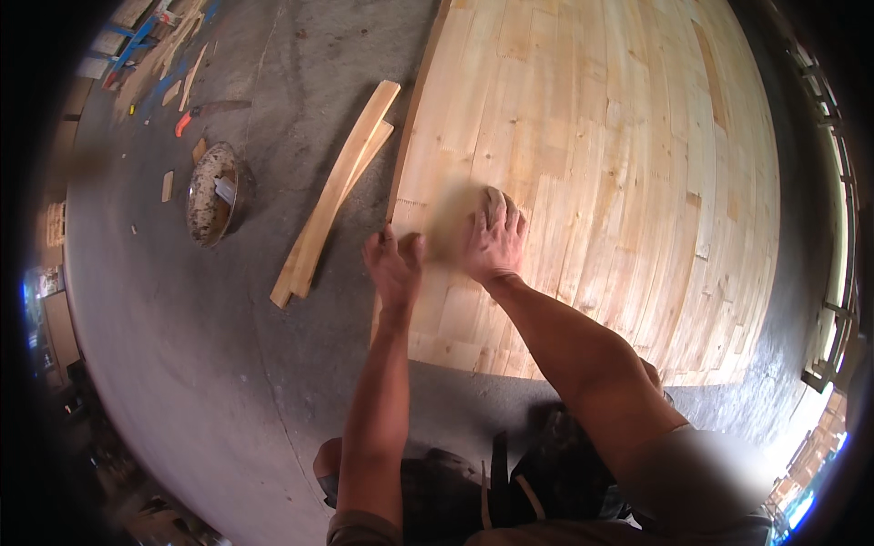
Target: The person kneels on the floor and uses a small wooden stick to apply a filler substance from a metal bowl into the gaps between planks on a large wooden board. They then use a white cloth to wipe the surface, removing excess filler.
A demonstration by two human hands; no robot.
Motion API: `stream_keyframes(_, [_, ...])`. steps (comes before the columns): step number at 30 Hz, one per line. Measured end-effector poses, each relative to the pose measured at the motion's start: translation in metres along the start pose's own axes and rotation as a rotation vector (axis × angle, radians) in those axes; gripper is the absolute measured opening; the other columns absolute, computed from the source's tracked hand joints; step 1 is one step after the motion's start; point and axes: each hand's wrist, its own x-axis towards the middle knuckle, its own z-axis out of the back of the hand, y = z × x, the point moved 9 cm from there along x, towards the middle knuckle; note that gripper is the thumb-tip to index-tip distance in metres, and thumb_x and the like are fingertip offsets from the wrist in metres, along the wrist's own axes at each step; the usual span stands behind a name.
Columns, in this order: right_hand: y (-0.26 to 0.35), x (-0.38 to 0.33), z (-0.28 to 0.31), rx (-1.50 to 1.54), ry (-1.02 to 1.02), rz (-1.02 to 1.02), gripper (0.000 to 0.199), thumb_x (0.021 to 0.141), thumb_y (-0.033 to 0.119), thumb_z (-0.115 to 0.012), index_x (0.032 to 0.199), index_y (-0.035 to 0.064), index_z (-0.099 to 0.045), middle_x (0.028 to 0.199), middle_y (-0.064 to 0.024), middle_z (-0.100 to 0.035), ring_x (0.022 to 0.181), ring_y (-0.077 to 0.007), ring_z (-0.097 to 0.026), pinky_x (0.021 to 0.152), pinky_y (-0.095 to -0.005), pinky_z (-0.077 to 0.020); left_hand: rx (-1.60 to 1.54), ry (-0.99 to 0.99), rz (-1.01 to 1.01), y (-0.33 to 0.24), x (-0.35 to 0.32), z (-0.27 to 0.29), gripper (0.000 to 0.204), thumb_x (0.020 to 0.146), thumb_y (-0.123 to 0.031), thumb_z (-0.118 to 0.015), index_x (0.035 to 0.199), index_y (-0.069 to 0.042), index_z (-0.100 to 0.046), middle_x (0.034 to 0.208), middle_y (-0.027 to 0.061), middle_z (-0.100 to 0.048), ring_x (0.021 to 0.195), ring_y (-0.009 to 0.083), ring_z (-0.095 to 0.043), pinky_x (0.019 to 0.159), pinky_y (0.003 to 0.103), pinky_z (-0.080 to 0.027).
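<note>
A broad panel of pale wooden strips (583, 173) with finger joints lies before me, its left edge running away from me. My right hand (496, 235) rests palm down on its top near that edge, fingers extended and slightly bent. My left hand (395, 266) is at the panel's left edge, with thumb and index finger apart and the other fingers curled on the outer side. I see nothing held in it. A hazy blur between the hands hides part of the surface.
Two loose wooden strips (339, 196) lie crossed on the grey concrete floor (209, 364) left of the panel. Beyond them are a stained round basin (202, 202) with a light tool inside and a handsaw (187, 121) with an orange handle. Wood scraps (194, 77) lie at the far left.
</note>
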Motion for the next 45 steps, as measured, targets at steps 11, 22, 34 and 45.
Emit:
stream_keyframes(11, [-0.001, 0.001, -0.012, -0.027, -0.034, 0.011, 0.053, 0.107, 0.027, -0.059, 0.154, 0.0004, -0.061, 0.166, -0.0182, -0.049, 0.153, -0.0430, -0.046, 0.126, -0.0594, -0.0346, -0.400, 0.250, 0.193, 0.024, 0.007, 0.019, 0.062, 0.093, -0.035, -0.091, 0.135, 0.006, -0.072, 0.130, 0.0223, -0.069, 0.130, 0.0409, -0.062, 0.109, 0.054, -0.052])
stream_keyframes(22, [-0.008, 0.002, -0.032, -0.103, -0.092, 0.034, 0.053, 0.108, 0.026, -0.061, 0.155, 0.0009, -0.061, 0.164, -0.0159, -0.053, 0.150, -0.0414, -0.048, 0.125, -0.0584, -0.0364, 0.037, 0.053, 0.603, 0.051, -0.126, 0.033, 0.058, 0.093, -0.025, -0.093, 0.141, -0.002, -0.069, 0.143, 0.0164, -0.066, 0.132, 0.0421, -0.060, 0.109, 0.057, -0.053])
stream_keyframes(34, [-0.012, 0.003, -0.054, -0.223, -0.070, 0.041, 0.056, 0.109, 0.029, -0.059, 0.159, 0.0025, -0.056, 0.166, -0.0138, -0.050, 0.152, -0.0388, -0.047, 0.127, -0.0573, -0.0349, -0.236, -0.339, 1.085, 0.074, -0.190, -0.015, 0.018, 0.093, -0.007, -0.080, 0.108, 0.001, -0.074, 0.095, 0.0166, -0.075, 0.091, 0.0336, -0.075, 0.083, 0.047, -0.058])
stream_keyframes(45, [-0.012, 0.031, -0.059, -0.210, 0.098, -0.069, 0.070, 0.099, 0.042, -0.079, 0.153, 0.0054, -0.056, 0.156, -0.0150, -0.056, 0.143, -0.0410, -0.051, 0.123, -0.0600, -0.0353, -0.302, -0.555, 0.739, 0.061, -0.171, 0.020, 0.032, 0.102, -0.028, -0.086, 0.100, 0.000, -0.069, 0.087, 0.0124, -0.071, 0.076, 0.0277, -0.070, 0.070, 0.044, -0.057])
